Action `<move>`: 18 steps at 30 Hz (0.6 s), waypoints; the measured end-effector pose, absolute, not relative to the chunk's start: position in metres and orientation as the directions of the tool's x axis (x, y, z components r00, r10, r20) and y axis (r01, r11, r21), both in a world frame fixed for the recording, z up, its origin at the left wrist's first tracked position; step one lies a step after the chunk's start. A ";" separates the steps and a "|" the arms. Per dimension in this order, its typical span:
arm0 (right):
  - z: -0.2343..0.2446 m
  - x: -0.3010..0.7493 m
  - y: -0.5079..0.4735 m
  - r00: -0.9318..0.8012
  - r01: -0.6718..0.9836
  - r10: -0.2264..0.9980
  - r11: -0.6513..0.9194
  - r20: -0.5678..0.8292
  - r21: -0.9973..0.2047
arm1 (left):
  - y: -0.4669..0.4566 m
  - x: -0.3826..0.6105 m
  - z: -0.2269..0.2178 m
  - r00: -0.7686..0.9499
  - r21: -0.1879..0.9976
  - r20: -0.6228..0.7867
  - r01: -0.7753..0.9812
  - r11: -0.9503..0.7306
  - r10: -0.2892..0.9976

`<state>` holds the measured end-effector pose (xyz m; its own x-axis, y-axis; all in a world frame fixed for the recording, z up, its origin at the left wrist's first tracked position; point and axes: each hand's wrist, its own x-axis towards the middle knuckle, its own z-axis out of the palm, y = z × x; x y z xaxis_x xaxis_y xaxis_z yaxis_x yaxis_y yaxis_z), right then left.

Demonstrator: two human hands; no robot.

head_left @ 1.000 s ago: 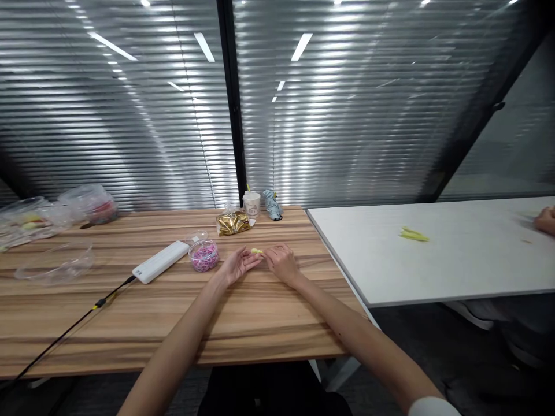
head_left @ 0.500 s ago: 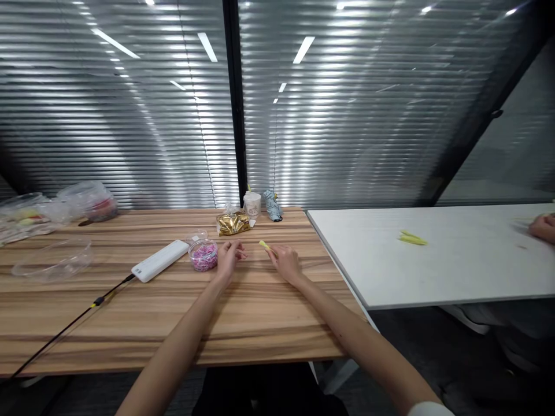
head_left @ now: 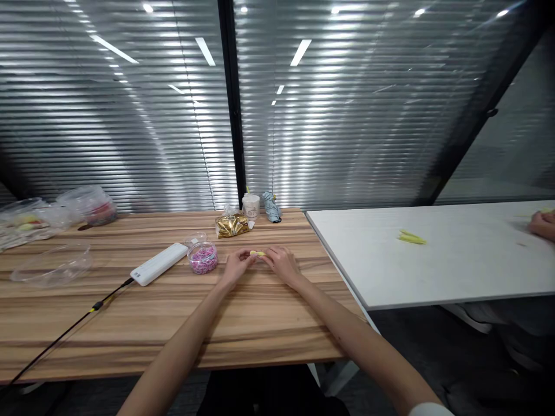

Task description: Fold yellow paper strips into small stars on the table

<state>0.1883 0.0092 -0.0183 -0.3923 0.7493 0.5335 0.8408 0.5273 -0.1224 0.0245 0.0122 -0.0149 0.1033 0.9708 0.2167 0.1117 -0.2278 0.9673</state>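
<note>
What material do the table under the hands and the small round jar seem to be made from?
The tabletop looks like wood or wood-grain laminate with a satin finish: long brown grain lines and a soft sheen. The jar seems clear glossy plastic or glass: pink contents show through.

Left hand (head_left: 237, 267), right hand (head_left: 282, 266), fingertips meeting on small yellow piece (head_left: 257, 253) (material unclear), wooden tabletop (head_left: 173, 323)

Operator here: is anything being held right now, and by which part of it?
A small yellow piece, apparently pinched at both ends by the left hand and right hand fingertips.
</note>
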 end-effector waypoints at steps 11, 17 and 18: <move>-0.016 0.191 0.007 -0.427 0.822 0.729 0.559 0.535 -0.105 | 0.013 0.022 -0.010 -0.010 0.984 0.172 0.059 -0.171 0.985; -0.017 0.192 0.011 -0.441 0.827 0.758 0.551 0.481 -0.109 | 0.011 0.023 -0.008 0.014 0.983 0.174 0.062 -0.174 0.985; -0.017 0.192 0.012 -0.439 0.829 0.764 0.547 0.474 -0.115 | 0.010 0.023 -0.007 0.021 0.982 0.175 0.065 -0.176 0.984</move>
